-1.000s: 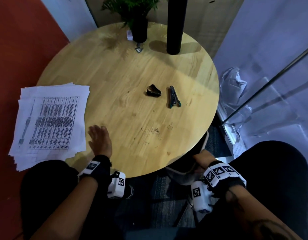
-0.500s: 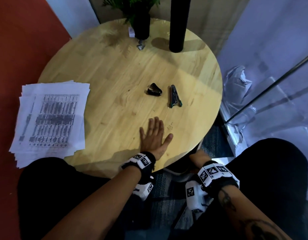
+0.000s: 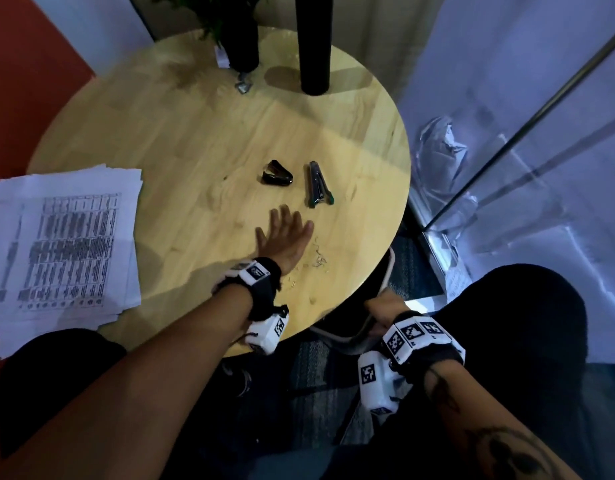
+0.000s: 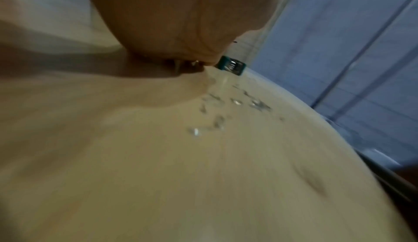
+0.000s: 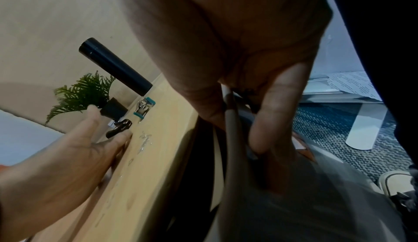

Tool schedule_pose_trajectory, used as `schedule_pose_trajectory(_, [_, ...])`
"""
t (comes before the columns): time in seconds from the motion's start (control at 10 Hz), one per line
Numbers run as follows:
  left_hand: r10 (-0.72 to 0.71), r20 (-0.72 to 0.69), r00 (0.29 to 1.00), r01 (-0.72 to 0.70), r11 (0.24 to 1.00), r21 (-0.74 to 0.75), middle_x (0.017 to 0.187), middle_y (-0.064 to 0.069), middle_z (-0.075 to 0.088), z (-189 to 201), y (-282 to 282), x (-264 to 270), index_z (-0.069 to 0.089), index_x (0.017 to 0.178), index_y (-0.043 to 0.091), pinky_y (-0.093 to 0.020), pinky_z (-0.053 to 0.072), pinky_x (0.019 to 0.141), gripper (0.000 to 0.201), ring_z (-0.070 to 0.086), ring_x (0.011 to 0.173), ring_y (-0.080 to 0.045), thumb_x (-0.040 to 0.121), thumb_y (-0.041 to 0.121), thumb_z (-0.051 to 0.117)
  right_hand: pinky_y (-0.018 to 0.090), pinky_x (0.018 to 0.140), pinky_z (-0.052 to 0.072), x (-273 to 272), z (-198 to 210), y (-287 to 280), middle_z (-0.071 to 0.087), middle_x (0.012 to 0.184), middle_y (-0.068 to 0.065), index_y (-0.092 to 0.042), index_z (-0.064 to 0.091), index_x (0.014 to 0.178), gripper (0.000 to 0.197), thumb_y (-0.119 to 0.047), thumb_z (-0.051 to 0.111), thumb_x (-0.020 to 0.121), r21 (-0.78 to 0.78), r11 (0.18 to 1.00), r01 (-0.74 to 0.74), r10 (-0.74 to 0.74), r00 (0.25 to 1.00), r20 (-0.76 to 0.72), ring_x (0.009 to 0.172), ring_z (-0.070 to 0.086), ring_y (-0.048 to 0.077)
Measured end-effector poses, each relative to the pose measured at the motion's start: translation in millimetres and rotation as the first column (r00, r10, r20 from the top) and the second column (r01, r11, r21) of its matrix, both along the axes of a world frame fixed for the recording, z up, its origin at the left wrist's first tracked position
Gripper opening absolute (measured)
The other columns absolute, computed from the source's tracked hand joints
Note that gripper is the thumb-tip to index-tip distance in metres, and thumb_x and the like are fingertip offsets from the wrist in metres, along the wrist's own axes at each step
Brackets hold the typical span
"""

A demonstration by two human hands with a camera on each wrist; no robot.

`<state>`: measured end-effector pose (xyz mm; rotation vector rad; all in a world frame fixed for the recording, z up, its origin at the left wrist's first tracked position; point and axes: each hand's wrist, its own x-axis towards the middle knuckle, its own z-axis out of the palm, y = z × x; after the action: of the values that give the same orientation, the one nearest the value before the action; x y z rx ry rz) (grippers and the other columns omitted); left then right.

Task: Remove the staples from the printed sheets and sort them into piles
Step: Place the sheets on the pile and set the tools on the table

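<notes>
Staple sweep at table edge; sheets stacked far left.
Printed sheets (image 3: pixel 63 251) overhang table (image 3: pixel 195 140): light, floppy, lift by edge. Left hand (image 3: pixel 285 237) flat, fingers straight, beside loose staples (image 3: pixel 318 259). Right hand (image 3: pixel 385 306) grips bin rim (image 5: pixel 230 120).

Dim indoor light, cool bluish from 3 o'clock; table (image 3: pixel 181 140) warmest patch. Black post (image 3: pixel 314 43) casts soft shadow toward 9 o'clock. Left wrist view motion-blurred; wrist views bend at edges, noisy darks.
</notes>
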<state>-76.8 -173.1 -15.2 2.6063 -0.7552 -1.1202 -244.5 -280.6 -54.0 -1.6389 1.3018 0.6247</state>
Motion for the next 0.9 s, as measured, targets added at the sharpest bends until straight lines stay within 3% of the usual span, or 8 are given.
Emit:
schedule_pose_trajectory(0.1, [-0.166,0.021,0.986,0.165,0.986,0.021,0.156,0.000,-0.025,-5.3,-0.1,-24.2,-0.008,0.150,0.019,-0.048,-0.014,0.115,0.065,-0.024,0.143,-0.017,0.098,0.053,0.008,0.031,0.062,0.044,3.8,4.5,3.8,0.044,0.071,0.004,-0.013,0.034,0.065,0.030,-0.011,0.049,0.091,-0.096,0.995,-0.008,0.006,1.000,-0.021,0.074,0.050,0.019])
schedule_pose_trajectory(0.2, [-0.257,-0.032,0.966,0.255,0.964,-0.076,0.157,0.000,-0.020,-4.7,6.9,-33.3,-0.007,0.150,0.017,-0.042,-0.013,0.115,0.063,-0.021,0.144,-0.014,0.100,0.049,0.013,0.036,0.080,0.051,5.6,2.0,5.3,0.056,0.093,0.010,-0.021,0.030,0.064,0.034,-0.013,0.050,0.091,-0.011,1.000,-0.029,0.029,1.000,0.003,0.095,0.059,0.028])
schedule_pose_trajectory(0.3, [-0.198,-0.009,0.980,0.194,0.968,-0.160,0.159,0.000,-0.012,3.3,15.3,-17.8,-0.004,0.151,0.018,-0.041,-0.008,0.116,0.061,-0.013,0.146,-0.015,0.100,0.048,0.012,0.044,0.096,0.047,2.1,-5.9,0.9,0.057,0.117,0.020,-0.024,0.032,0.066,0.032,-0.013,0.050,0.090,0.031,0.999,-0.041,0.041,0.999,0.012,0.116,0.053,0.035])
schedule_pose_trajectory(0.4, [0.051,0.034,0.998,-0.046,0.989,-0.143,0.159,0.000,-0.013,6.8,14.0,11.7,-0.004,0.151,0.017,-0.042,-0.006,0.118,0.058,-0.013,0.146,-0.017,0.101,0.045,0.008,0.043,0.096,0.047,-0.7,-6.4,-1.3,0.058,0.098,0.014,-0.018,0.048,0.080,0.011,-0.013,0.050,0.089,0.047,0.999,-0.019,0.019,1.000,0.014,0.116,0.053,0.035])
schedule_pose_trajectory(0.5, [0.089,0.001,0.996,-0.089,0.995,-0.048,0.158,0.001,-0.019,2.4,8.5,29.4,-0.006,0.151,0.020,-0.047,-0.009,0.117,0.062,-0.019,0.145,-0.018,0.098,0.051,0.006,0.044,0.096,0.048,-4.1,-5.3,-2.7,0.054,0.125,0.022,0.000,0.050,0.123,0.037,-0.014,0.051,0.088,0.043,0.999,-0.018,0.017,1.000,0.003,0.116,0.054,0.034])
schedule_pose_trajectory(0.6, [-0.084,0.039,0.996,0.083,0.996,0.021,0.155,0.002,-0.025,0.4,-2.8,9.3,-0.008,0.150,0.022,-0.053,-0.014,0.113,0.066,-0.024,0.143,-0.019,0.096,0.057,0.006,0.044,0.094,0.049,-5.5,1.9,-2.6,0.054,0.127,0.023,-0.001,0.056,0.113,0.028,-0.013,0.052,0.088,0.041,0.999,0.000,0.000,1.000,-0.002,0.114,0.055,0.035])
schedule_pose_trajectory(0.7, [-0.284,0.056,0.957,0.283,0.959,0.014,0.155,0.002,-0.026,-3.5,-8.2,-14.9,-0.007,0.151,0.023,-0.055,-0.015,0.111,0.068,-0.026,0.142,-0.018,0.095,0.059,0.008,0.043,0.094,0.049,-5.9,5.4,-1.9,0.053,0.127,0.023,0.001,0.054,0.119,0.033,-0.011,0.050,0.089,0.025,1.000,0.012,-0.012,1.000,-0.005,0.115,0.054,0.035])
schedule_pose_trajectory(0.9, [-0.466,0.016,0.885,0.466,0.883,-0.054,0.156,0.004,-0.022,-0.6,16.8,-36.6,-0.009,0.150,0.019,-0.046,-0.012,0.117,0.072,-0.022,0.143,-0.013,0.093,0.061,0.005,0.038,0.092,0.049,-9.9,8.4,-1.8,0.053,0.127,0.023,0.001,0.052,0.121,0.032,-0.009,0.049,0.091,0.018,1.000,-0.005,0.005,1.000,0.000,0.116,0.054,0.035])
